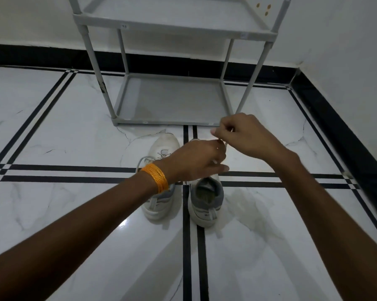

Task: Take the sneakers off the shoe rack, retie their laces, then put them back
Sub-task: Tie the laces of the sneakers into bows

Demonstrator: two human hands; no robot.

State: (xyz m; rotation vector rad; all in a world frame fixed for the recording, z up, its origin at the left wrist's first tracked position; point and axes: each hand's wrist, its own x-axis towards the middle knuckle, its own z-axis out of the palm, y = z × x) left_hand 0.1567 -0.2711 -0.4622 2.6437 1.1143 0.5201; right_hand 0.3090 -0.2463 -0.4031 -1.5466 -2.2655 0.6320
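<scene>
Two white sneakers with grey collars stand side by side on the floor, toes toward the rack. The left sneaker [161, 170] shows its toe and tied lace; my forearm crosses its middle. The right sneaker [206, 203] shows only its heel and opening, its front hidden under my hands. My left hand [196, 161], with orange thread on the wrist, pinches a white lace [225, 145] above the right sneaker. My right hand [244, 135] pinches the same lace just above it. The grey shoe rack [172, 98] stands behind with bare shelves.
The floor [74, 127] is glossy white marble tile with black stripe lines. A black skirting [335, 127] runs along the white walls at the back and the right, forming a corner to the right of the rack.
</scene>
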